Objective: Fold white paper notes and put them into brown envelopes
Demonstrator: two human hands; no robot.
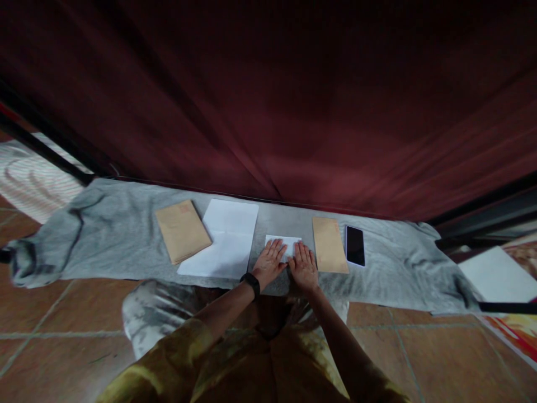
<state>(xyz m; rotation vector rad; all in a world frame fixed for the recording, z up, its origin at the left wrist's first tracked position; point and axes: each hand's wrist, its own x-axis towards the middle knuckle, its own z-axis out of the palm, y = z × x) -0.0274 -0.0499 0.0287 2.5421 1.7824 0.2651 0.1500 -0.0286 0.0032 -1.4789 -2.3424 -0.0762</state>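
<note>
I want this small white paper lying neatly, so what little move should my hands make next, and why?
I'd probably keep the right hand pressing and smooth the left hand outward across the small white paper. Both hands already lie on it with fingers extended, and the brown envelope sits close beside the right hand, leaving little room that way.

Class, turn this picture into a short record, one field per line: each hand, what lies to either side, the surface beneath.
Left hand: flat on small white paper, black wristband at the wrist
Right hand: flat on the same small white paper
To the left: large white sheet, partly under brown envelopes
To the right: single brown envelope, then phone, screen dark
Surface: grey cloth
</note>
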